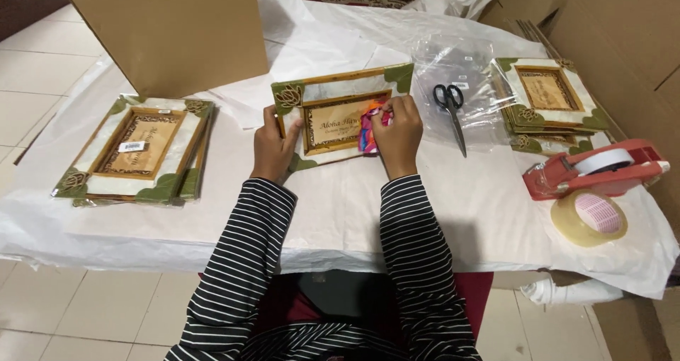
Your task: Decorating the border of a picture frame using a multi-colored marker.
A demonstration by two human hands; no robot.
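A decorated picture frame with green corners and a gold inner border lies tilted on the white paper in front of me. My left hand grips its left edge. My right hand presses a bright pink and multicoloured cloth against the frame's glass on the right side. Both arms wear black and white striped sleeves.
A stack of similar frames lies at the left, another stack at the right. Black scissors rest on clear plastic bags. A red tape dispenser and a clear tape roll sit at the right. A cardboard box stands behind.
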